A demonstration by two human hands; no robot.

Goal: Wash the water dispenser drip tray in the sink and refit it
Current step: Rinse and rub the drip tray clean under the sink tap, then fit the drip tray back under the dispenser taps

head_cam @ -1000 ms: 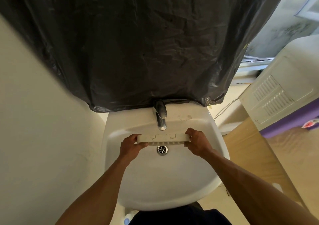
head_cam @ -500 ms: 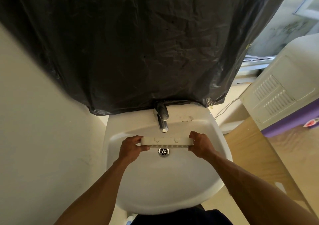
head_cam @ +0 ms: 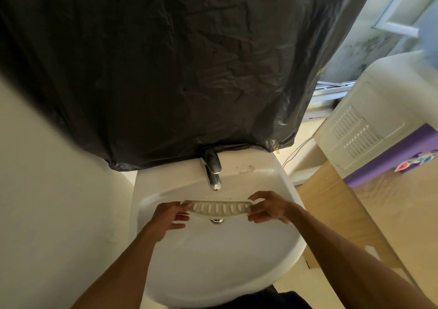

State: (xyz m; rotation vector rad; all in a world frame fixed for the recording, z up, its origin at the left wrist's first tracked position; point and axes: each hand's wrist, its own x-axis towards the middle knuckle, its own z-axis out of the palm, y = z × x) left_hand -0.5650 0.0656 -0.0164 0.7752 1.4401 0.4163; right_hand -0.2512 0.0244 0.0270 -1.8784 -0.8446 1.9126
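Note:
The drip tray is a long cream plastic piece with a row of slots, held level over the white sink, just below the chrome tap and above the drain. Its slotted face points toward me. My left hand pinches its left end with the lower fingers spread. My right hand grips its right end between thumb and fingers. No water runs from the tap.
A black plastic sheet hangs over the wall behind the sink. The white water dispenser with vents and a purple band stands at the right on a wooden table. A cream wall closes the left side.
The tray has been rotated: earlier its flat side edge faced me, now the slotted face shows. Both hands loosened into fingertip grips at the ends.

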